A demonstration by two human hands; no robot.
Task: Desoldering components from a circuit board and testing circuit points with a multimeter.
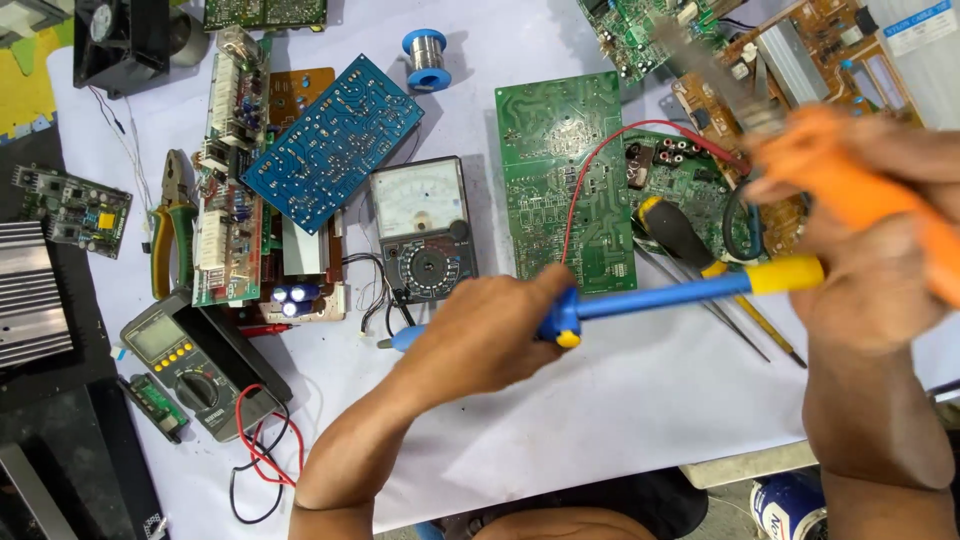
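— Counter (620,400) first: what covers it?

— White sheet over the counter, crowded with electronics. A large green printed circuit board (565,180) lies near the middle, a blue circuit board (335,140) tilts across other boards to its left, and a grey analogue meter with a round dial (425,225) sits between them. Further left lie green-handled pliers (172,235), a grey digital multimeter with yellow buttons (185,365) with red and black leads, and a ribbed metal heat sink (30,295) at the edge. A blue spool of solder wire (427,58) stands near the top, a black fan (120,40) in the top left corner.

— And the hands?

— The left hand (480,335) is curled shut around the blue plunger end of a long blue and yellow desoldering pump (680,290), thumb on the yellow-trimmed knob. The pump runs level to the right, above the counter, its yellow end reaching the right hand (860,260).

— What does the right grip hold?

— Fingers wrapped around an orange-handled soldering iron (860,190), blurred, its metal tip pointing up and left over the brown board (800,60). The pump's yellow end touches or lies just beside that hand; I cannot tell which.

— Anything beneath?

— A black and yellow screwdriver (685,235) rests on a smaller green board under the pump.
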